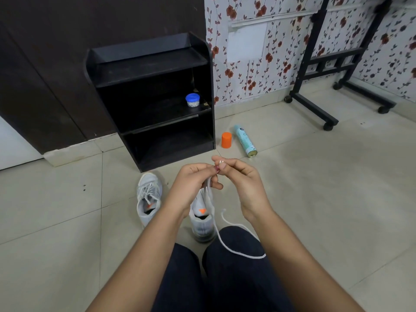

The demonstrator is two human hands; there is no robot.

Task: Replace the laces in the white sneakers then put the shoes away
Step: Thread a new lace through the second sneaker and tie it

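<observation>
Over the knee (238, 240) the lace (254, 257) is limp, light; left hand (191, 185) and right hand (244, 183) fingers pinch its stiffer tip, likely the best hold.

- At 11 o'clock I saw a black shelf unit (148, 61) with three open levels, backed against a dark brown panel (45, 64).
- On its middle level, toward the 3 o'clock end, stood a small jar with a blue lid (192, 100).
- At 1 o'clock an orange cap (226, 140) stood upright on the pale tiled floor (337, 188), just off the unit's lower corner.
- At the cap's 3 o'clock, just beside it and apart, a pale green spray can (245, 140) lay on its side.
- At 2 o'clock a black wheeled stand (313, 108) stood near floral wallpaper (247, 82), which bore a blank white patch (247, 42).
</observation>
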